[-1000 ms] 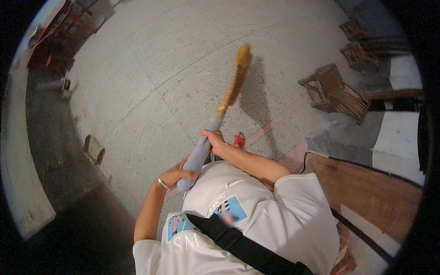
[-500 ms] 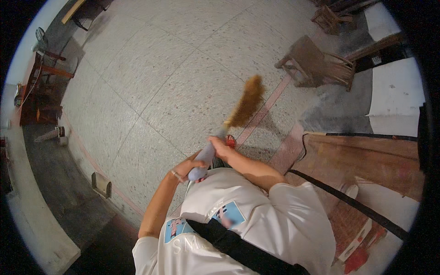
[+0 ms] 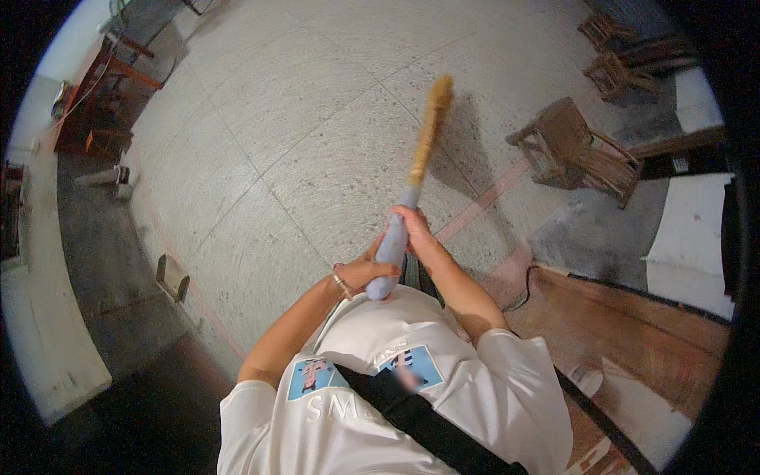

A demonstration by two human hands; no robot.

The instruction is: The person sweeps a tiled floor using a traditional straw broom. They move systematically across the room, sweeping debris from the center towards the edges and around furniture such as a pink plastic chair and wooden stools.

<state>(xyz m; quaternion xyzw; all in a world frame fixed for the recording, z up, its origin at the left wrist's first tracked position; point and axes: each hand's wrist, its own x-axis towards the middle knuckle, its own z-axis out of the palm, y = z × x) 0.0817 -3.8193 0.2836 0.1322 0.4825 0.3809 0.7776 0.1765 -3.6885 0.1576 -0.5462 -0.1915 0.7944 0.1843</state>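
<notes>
Both hands are wrapped tight around the pale blue handle of a broom (image 3: 412,186): the left hand (image 3: 366,273) at its butt end, the right hand (image 3: 413,231) just above it. The straw head points away over the grey tiled floor (image 3: 277,150), well left of a wooden chair (image 3: 574,154).

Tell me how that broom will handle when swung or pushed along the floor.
The broom probably feels light: both hands hold it at its blue-wrapped end. Its straw-coloured bristle head likely flexes against the floor. The left hand and right hand grip wrapping, likely non-slip.
</notes>
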